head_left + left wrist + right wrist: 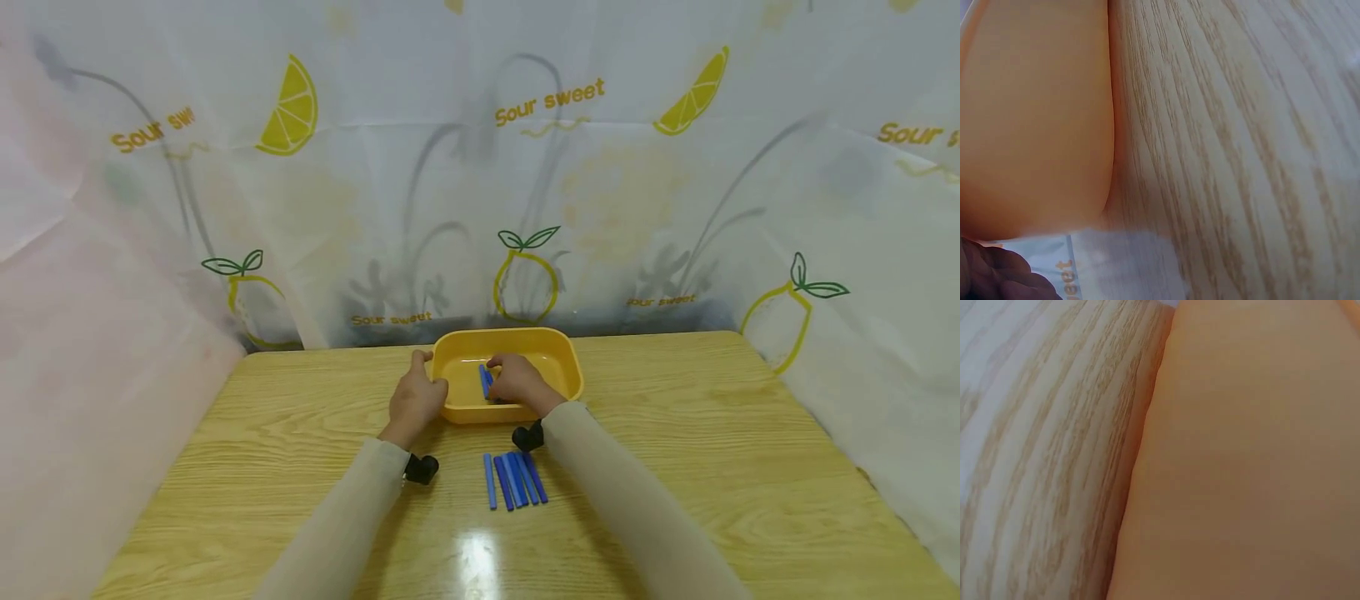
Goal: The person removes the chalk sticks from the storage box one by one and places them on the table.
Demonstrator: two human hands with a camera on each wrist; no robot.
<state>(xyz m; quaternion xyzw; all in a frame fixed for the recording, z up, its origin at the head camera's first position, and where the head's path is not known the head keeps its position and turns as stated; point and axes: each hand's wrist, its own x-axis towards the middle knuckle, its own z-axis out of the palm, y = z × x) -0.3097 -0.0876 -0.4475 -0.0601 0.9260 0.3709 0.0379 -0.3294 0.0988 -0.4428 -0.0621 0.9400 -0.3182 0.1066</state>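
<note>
A yellow plastic basin (566, 367) stands near the table's back edge. My left hand (414, 402) grips its left side, the thumb near the front corner and a finger farther back along the wall. In the left wrist view the curled fingers (1004, 275) show at the end of the basin wall (1035, 119). My right hand (517, 382) reaches over the front rim into the basin, pinching a slim blue stick (489, 377) between thumb and index finger. Another blue stick (483, 382) lies close beside it on the basin floor. The right wrist view shows only the basin wall (1241, 450) and tabletop.
Several blue sticks (513, 482) in lighter and darker shades lie side by side on the wooden table (300, 467), in front of the basin between the forearms. A fabric backdrop (450, 192) printed with lemons hangs right behind the table.
</note>
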